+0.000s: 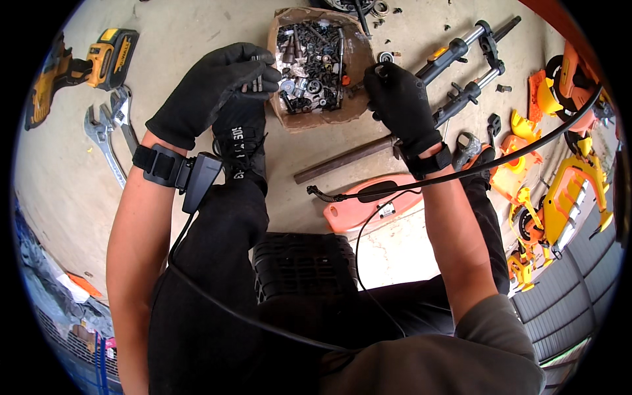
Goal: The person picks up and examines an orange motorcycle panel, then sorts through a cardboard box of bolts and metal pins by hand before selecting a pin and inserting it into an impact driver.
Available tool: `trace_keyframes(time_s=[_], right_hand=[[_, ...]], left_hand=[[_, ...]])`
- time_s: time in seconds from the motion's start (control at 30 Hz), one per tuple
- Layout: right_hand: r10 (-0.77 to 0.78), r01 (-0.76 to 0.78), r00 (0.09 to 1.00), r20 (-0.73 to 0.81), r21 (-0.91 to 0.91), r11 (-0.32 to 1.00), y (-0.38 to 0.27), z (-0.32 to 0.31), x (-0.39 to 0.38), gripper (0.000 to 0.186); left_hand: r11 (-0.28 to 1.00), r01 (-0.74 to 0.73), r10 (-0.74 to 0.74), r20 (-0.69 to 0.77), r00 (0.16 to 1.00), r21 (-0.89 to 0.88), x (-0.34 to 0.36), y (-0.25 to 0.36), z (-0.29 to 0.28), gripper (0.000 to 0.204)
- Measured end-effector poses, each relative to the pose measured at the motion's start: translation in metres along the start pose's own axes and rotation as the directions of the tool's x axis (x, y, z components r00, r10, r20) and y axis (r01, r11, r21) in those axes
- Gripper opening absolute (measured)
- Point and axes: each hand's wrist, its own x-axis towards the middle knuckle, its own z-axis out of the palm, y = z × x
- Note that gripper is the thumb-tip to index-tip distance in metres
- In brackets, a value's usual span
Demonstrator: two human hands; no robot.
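Concrete floor (pixel 286 151), parts box (pixel 359 99) on it! Left hand (pixel 227 79), just left of the box, half-curls round small metal pieces (pixel 257 83); right hand (pixel 398 99) bunches closed, contents I can't tell. A slackened left grip could spill those pieces.

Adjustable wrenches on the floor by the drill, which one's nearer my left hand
The wrench on the right, its head closer to the drill battery; the other wrench lies left of it, farther from your left hand.
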Motion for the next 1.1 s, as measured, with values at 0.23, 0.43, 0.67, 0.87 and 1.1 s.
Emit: trace_keyframes(time_s=[0.23, 0.43, 0.67, 0.87, 1.1], right_hand=[[0.059, -0.054, 0.996, -0.061, 0.075, 0.996, 0.003, 0.015, -0.010, 0.019], [0.114, -0.106, 0.989, -0.090, 0.091, 0.990, 0.007, 0.020, -0.008, 0.017], [0.089, -0.075, 0.991, -0.100, 0.128, 0.989, 0.008, 0.021, -0.004, 0.018], [0.154, -0.144, 0.986, -0.065, 0.140, 0.980, 0.006, 0.018, -0.004, 0.019], [0.195, -0.190, 0.980, -0.030, 0.118, 0.975, 0.002, 0.015, -0.002, 0.024]], left_hand=[[1.000, 0.011, -0.010, -0.026, 1.000, 0.007, 0.000, 0.002, 0.004, 0.034], [0.999, 0.033, -0.033, -0.040, 0.999, -0.011, 0.001, 0.002, 0.005, 0.033], [1.000, 0.008, -0.008, -0.020, 1.000, -0.017, 0.001, 0.001, 0.006, 0.034], [1.000, -0.005, 0.005, -0.005, 1.000, -0.007, 0.001, 0.000, 0.004, 0.034], [0.996, -0.010, 0.012, 0.032, 0.999, -0.086, 0.003, -0.005, 0.001, 0.051]])
